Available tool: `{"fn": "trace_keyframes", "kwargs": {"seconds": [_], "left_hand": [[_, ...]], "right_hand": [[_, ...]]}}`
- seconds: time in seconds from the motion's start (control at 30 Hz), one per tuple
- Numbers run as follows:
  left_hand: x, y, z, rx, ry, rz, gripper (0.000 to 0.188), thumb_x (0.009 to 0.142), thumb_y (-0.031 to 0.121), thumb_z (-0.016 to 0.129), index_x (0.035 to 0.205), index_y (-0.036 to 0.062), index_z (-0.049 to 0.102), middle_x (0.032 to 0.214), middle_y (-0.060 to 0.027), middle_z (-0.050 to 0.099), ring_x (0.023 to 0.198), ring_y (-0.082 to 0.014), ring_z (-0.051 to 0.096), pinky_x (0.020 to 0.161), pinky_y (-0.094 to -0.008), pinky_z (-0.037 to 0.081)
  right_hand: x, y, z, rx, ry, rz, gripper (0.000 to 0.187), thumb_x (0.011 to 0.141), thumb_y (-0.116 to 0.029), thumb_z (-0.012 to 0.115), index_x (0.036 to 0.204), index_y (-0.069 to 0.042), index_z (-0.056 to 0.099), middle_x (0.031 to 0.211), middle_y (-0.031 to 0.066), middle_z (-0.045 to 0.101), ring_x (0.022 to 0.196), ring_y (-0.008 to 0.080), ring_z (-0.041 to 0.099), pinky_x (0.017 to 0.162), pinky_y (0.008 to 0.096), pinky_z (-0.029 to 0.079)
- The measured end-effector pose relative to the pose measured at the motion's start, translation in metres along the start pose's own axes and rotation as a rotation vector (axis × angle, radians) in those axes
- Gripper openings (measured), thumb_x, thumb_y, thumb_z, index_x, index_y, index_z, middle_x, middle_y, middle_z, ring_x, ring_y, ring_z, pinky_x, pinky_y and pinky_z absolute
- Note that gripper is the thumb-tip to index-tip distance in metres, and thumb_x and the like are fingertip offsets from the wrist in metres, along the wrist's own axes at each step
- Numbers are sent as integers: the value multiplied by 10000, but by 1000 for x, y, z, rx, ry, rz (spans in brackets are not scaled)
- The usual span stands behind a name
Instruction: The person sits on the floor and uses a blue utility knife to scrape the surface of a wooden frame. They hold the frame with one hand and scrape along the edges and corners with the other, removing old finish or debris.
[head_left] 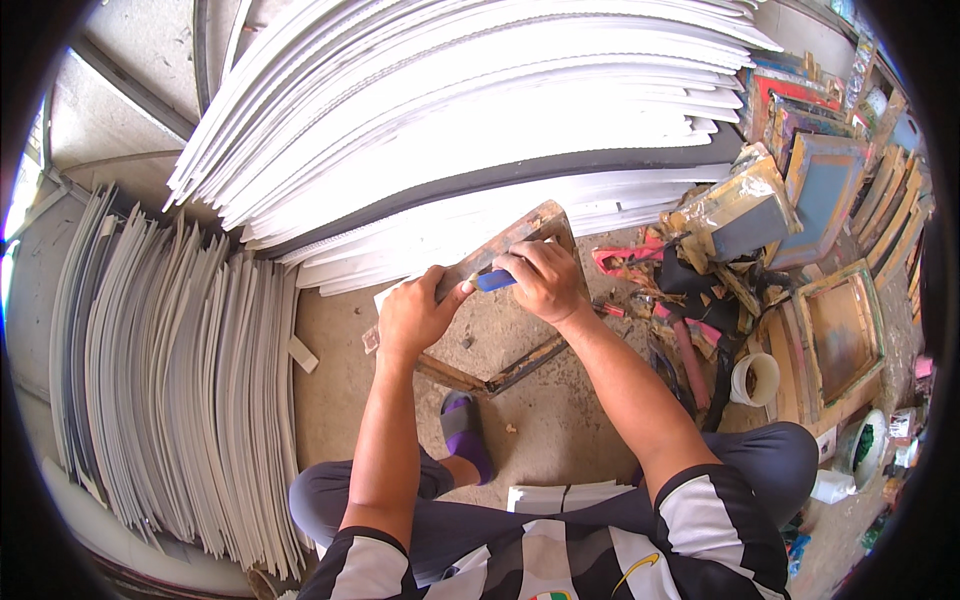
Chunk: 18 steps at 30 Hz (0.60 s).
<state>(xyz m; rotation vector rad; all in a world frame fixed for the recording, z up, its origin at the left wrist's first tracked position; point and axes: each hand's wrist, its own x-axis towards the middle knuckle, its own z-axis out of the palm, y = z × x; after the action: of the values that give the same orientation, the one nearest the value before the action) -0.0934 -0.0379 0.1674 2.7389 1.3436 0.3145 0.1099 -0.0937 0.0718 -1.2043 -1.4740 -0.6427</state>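
Note:
Before me, a worn wooden frame (525, 228) stands tilted over the floor, its lower corner close to my sandal. My left hand (408, 312) is closed around the frame's upper bar, its thumb stretched along the bar toward a blue-handled tool (494, 281). My right hand (545, 282) grips that tool, with its fingers bent over the bar. The tool's working end is hidden between my hands, so its exact kind does not show. Bare concrete is visible through the frame's opening.
Large stacks of white sheets (450, 110) lie ahead, and grey sheets (190, 390) stand at left. On the right are torn scraps (690, 290), a white bucket (755, 379) and several old frames (843, 330). A purple-and-grey sandal (463, 430) is on my foot below.

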Motion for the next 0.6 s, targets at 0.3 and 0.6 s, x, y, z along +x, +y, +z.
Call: {"fn": "trace_keyframes", "kwargs": {"seconds": [0.3,0.6], "left_hand": [[1,3,-3,-5,-22,-15,588,923,641,630,978,57,664,673,-150,686,693,-370,707,631,-480,541],[0,10,-3,33,-49,-66,583,955,626,582,1056,57,662,764,-198,703,784,-431,696,671,-521,524]], "right_hand": [[6,-12,2,-197,-52,85,55,855,-119,680,876,-122,629,831,8,586,706,190,627,598,339,477],[-1,-54,24,-254,23,534,177,747,-12,628,903,-82,585,830,68,545,764,281,593,605,416,427]]}}
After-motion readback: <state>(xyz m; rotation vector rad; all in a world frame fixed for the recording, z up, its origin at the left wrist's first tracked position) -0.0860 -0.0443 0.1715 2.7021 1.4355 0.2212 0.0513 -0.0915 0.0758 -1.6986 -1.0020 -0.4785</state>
